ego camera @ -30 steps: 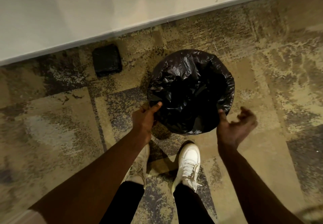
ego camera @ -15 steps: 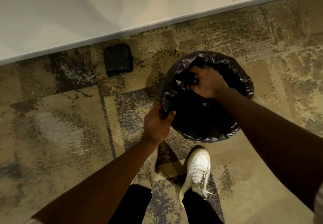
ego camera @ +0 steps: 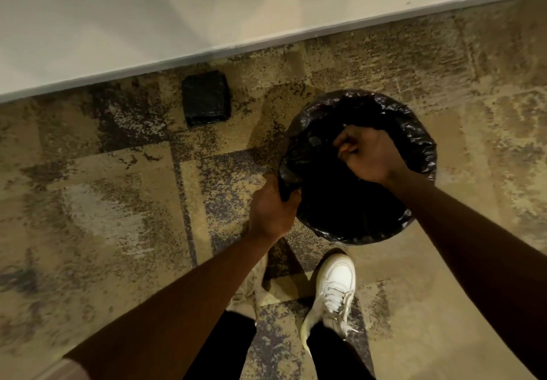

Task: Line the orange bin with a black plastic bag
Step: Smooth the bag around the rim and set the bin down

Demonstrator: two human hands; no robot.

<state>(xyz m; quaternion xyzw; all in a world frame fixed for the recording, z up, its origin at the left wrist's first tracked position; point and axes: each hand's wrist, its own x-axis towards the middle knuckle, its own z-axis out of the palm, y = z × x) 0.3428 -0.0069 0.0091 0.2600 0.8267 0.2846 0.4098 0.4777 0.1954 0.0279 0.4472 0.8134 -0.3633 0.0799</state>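
A person's left hand (ego camera: 273,209) grips the black plastic bag (ego camera: 414,133) at the bin's near-left rim while the clenched right hand (ego camera: 370,157) presses plastic down inside; the bin, fully covered, stands on carpet near the wall. Holding the rim firmly should keep the liner from slipping in.

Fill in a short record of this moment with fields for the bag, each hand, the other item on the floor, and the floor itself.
bag: black plastic bag draped over the bin's rim, bin itself hidden
left hand: left hand gripping the bag's near-left edge
right hand: right hand closed, inside the bag's opening
other item: folded black packet near the wall
floor: patterned carpet
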